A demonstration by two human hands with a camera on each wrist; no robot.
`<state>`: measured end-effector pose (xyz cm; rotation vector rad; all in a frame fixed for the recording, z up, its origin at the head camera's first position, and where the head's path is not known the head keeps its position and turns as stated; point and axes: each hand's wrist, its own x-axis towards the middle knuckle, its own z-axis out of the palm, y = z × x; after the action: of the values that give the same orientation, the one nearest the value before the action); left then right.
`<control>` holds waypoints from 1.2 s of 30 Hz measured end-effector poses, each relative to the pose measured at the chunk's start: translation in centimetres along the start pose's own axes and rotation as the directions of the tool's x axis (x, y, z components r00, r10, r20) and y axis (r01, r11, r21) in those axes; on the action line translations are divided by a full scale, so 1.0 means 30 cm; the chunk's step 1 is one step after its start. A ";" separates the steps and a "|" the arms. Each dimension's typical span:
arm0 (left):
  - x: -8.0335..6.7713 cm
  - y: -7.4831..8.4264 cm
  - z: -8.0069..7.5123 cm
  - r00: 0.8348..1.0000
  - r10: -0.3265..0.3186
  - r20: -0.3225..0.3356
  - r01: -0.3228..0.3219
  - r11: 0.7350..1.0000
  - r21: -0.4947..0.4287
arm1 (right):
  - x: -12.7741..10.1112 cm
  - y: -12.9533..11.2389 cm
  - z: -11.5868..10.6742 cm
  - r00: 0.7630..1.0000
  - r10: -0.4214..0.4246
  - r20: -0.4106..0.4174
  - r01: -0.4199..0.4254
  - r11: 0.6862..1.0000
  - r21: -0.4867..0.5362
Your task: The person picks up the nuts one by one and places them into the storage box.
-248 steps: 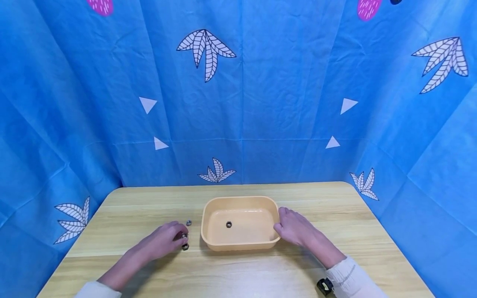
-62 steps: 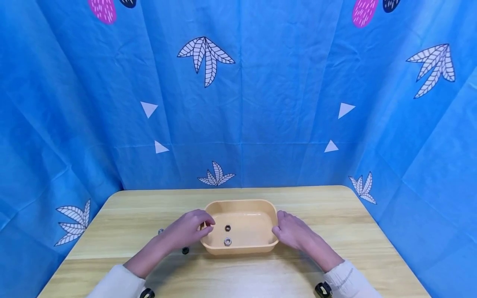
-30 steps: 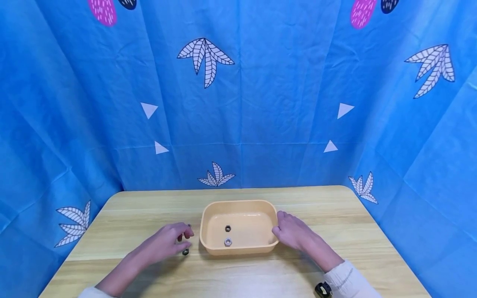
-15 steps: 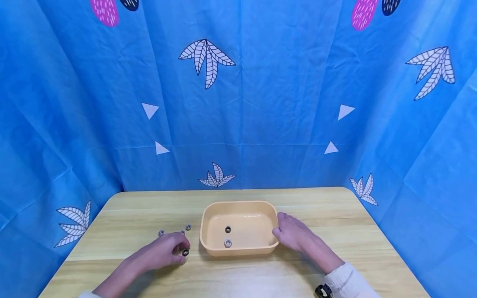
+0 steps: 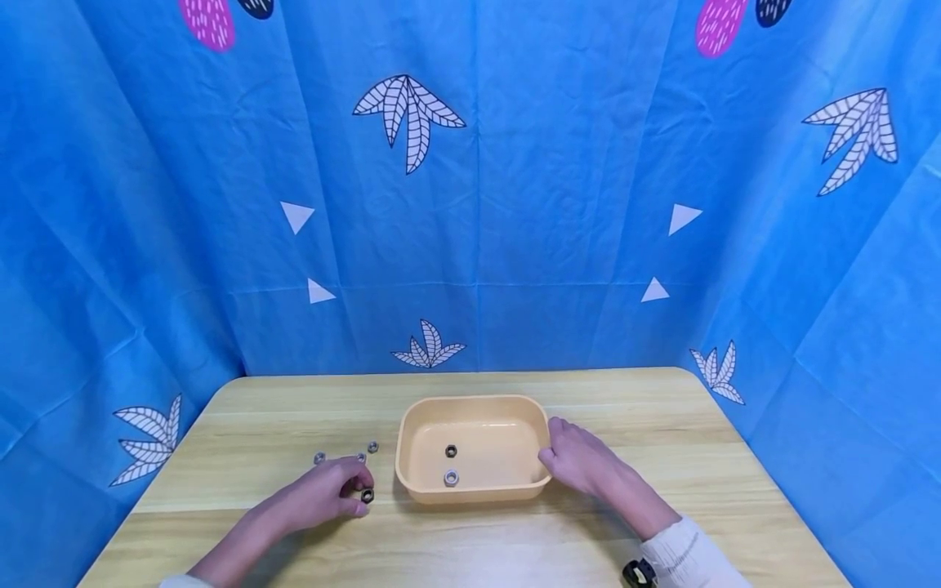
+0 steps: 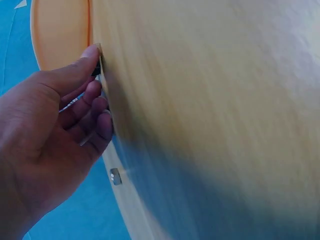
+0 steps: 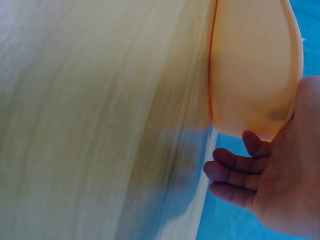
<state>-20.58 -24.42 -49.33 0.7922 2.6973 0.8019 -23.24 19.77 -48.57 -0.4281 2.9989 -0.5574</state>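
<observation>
"Since two seconds ago, our left hand [image 5: 319, 494] has moved from the tray [image 5: 485, 495] to the dark nut [image 5: 367, 496] on the table [image 5: 441, 543]."

"Are our fingers on it?"

"Thumb and fingertip pinch it; our right hand [image 5: 584, 460] grips the tray's rim."

"How will it handle for us?"

"Hard, light and sturdy, we judge, though smooth metal could slip; we'd best hold it by opposite flats."

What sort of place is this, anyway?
Probably a small staged work booth rather than an ordinary room: a blue printed curtain hangs behind and on both sides of a wooden table, where a tray and some loose nuts are laid out.
</observation>
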 end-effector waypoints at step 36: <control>0.017 -0.023 0.006 0.994 0.079 -0.077 -0.080 0.997 -0.012 | -0.004 -0.006 -0.005 1.000 0.001 -0.011 -0.001 1.000 -0.002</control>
<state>-21.22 -24.54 -49.89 0.8885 2.7384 0.8868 -23.08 19.70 -48.36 -0.4258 3.0105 -0.5584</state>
